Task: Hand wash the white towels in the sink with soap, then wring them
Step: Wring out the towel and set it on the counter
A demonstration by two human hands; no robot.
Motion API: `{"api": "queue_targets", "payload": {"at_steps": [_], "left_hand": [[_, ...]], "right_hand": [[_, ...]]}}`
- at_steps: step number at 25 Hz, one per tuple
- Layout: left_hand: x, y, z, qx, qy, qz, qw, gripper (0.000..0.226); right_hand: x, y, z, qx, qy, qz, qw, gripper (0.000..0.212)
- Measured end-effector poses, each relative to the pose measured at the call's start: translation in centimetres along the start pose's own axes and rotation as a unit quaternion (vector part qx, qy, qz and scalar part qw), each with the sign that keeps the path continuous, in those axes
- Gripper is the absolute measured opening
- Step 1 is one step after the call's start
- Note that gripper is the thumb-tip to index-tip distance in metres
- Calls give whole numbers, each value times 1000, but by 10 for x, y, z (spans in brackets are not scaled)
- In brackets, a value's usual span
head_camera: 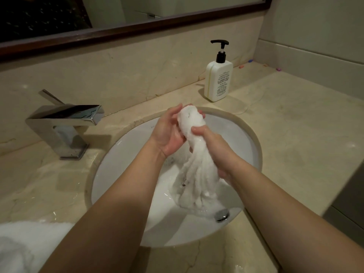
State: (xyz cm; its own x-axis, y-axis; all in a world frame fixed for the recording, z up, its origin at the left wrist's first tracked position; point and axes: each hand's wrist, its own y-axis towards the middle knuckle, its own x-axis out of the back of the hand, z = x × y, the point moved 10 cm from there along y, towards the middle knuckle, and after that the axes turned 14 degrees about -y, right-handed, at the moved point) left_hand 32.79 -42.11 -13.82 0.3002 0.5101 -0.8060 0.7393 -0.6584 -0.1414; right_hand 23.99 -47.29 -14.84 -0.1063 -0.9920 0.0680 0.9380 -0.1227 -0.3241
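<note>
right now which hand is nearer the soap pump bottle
Right. The right hand grips the towel mid-length, below the soap pump bottle; the left hand is farther left, at the towel's top.
</note>
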Motion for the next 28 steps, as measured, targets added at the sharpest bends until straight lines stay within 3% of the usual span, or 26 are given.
{"api": "queue_targets", "payload": {"at_steps": [3,5,7,10,13,20,23,25,28], "left_hand": [[-23,-5,-1,-2,-73,142,987,71],[-27,-5,-4,-7,-91,163,982,67],[-22,-4,-5,-7,-57,120,991,57],[-11,-1,-6,-40,46,10,998,35],[-6,1,-7,-85,80,-70,991,25],[15,-3,-11,-190,124,-200,953,13],[20,-2,-8,-176,132,-213,952,10],[10,1,-5,-136,88,-155,975,5],[-7,4,8,-25,-13,-4,1000,28]], "right_hand": [[-30,-8,1,-45,132,160,977,40],[-45,-12,1,-63,154,211,963,47],[-42,-4,1,-44,148,171,973,57],[-10,7,-7,-28,4,-7,1000,85],[12,2,0,-18,-148,-111,983,78],[22,4,15,53,-291,-187,937,81],[23,11,3,25,-234,-134,963,85],[17,14,-6,-3,-129,-62,990,77],[5,11,-9,-14,-27,5,1000,51]]}}
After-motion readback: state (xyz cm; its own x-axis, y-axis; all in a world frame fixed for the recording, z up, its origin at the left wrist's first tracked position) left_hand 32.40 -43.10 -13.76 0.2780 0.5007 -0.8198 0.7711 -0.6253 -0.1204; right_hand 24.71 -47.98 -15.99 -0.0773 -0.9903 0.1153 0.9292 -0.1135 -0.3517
